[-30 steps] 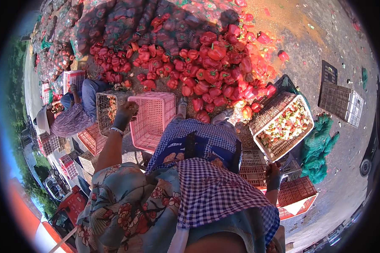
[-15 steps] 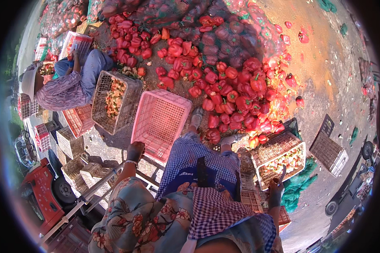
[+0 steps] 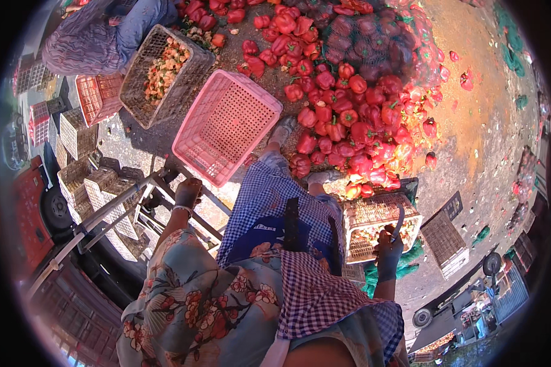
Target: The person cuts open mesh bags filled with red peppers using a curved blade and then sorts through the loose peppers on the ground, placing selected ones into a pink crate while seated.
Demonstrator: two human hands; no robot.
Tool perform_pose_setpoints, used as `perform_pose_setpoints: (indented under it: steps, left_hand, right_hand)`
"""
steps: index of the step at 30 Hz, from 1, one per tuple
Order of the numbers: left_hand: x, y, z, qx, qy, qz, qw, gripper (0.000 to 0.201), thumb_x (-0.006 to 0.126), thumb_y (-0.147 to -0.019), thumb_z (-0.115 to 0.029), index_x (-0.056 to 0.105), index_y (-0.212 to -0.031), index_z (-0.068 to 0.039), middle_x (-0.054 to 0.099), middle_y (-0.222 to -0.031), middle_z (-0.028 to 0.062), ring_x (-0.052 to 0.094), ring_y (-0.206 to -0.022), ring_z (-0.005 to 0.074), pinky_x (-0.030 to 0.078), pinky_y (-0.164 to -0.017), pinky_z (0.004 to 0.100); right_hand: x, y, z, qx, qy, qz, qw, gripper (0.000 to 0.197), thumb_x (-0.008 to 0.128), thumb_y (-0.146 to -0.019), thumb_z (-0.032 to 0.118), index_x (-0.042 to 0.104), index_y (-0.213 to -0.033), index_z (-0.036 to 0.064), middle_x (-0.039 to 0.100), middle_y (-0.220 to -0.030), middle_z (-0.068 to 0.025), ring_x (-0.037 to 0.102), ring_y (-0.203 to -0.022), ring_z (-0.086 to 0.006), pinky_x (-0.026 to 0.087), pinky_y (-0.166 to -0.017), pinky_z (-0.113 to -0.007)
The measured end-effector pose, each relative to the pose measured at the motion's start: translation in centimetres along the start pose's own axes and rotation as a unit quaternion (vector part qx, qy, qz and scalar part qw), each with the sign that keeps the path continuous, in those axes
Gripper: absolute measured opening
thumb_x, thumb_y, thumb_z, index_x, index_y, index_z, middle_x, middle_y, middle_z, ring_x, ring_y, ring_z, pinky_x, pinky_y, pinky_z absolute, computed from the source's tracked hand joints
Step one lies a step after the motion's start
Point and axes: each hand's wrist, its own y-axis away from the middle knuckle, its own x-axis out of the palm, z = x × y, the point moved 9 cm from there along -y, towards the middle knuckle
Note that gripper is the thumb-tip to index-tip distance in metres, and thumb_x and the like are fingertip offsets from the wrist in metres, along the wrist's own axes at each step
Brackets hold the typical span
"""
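My left hand (image 3: 188,192), with a band at the wrist, is just below the near edge of a pink plastic crate (image 3: 183,136). It no longer touches the rim; its fingers are loosely bent and hold nothing that I can see. The crate stands empty on the ground, tilted in view, beside a heap of red bell peppers (image 3: 349,118). In my right hand (image 3: 387,251) is a knife (image 3: 400,221) with a curved blade pointing up. That hand is over the near side of a pale crate (image 3: 382,208) holding pepper scraps.
Left of the pink crate stands a grey crate (image 3: 207,68) with pepper cores, next to a seated person (image 3: 89,46). A metal handle frame (image 3: 113,211) and stacked crates (image 3: 104,186) are at lower left. A mesh sack of peppers (image 3: 364,46) lies behind the heap.
My left hand has come away from the pink crate's rim. My right hand has risen with the knife. The whole view has shifted, so the crates and peppers appear higher.
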Motion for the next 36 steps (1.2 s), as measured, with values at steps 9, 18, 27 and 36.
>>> perform_pose_setpoints:
  steps: [9,18,27,36]
  left_hand:
    - [2.5,-2.8,13.5,-0.034,-0.097,-0.118,0.988,0.032,0.060,-0.085,-0.032,0.071,-0.092,-0.002,0.068,-0.072,0.0194,0.068,-0.061,0.0286,0.056,-0.058,0.0387]
    - [2.4,-12.0,18.0,-0.051,-0.099,-0.235,0.966,0.068,0.068,-0.077,-0.035,0.054,-0.123,0.013,0.065,-0.108,0.0313,0.063,-0.104,0.0397,0.050,-0.089,0.0408]
    - [6.6,-22.1,18.9,-0.217,0.211,-0.155,0.940,0.096,0.071,-0.084,-0.032,0.007,-0.154,-0.017,0.045,-0.144,0.0137,0.040,-0.130,0.0368,0.045,-0.082,0.0671]
    - [12.4,-25.8,23.1,-0.262,0.393,-0.171,0.864,0.103,0.074,-0.084,-0.025,-0.003,-0.153,-0.035,0.012,-0.160,0.0075,0.018,-0.139,0.0512,0.039,-0.083,0.0781]
  right_hand:
    - [1.3,-6.7,1.8,-0.037,0.095,0.007,0.995,0.016,0.065,-0.088,0.017,0.061,-0.088,0.0006,0.051,-0.064,-0.0004,0.048,-0.046,-0.0086,0.039,-0.039,-0.023]
    - [29.8,-19.8,7.6,-0.339,0.295,0.108,0.887,0.023,0.069,-0.083,0.021,0.064,-0.093,0.0009,0.065,-0.082,-0.0186,0.063,-0.074,-0.0356,0.048,-0.067,-0.044]
    - [52.7,-22.5,7.6,-0.468,0.280,0.205,0.813,0.053,0.077,-0.078,0.034,0.059,-0.115,-0.0006,0.062,-0.104,-0.0254,0.059,-0.096,-0.0429,0.050,-0.083,-0.048]
    - [59.1,-24.9,4.0,-0.402,0.396,0.253,0.786,0.051,0.070,-0.081,0.026,0.053,-0.126,0.0096,0.059,-0.107,-0.0174,0.064,-0.089,-0.0368,0.054,-0.069,-0.045]
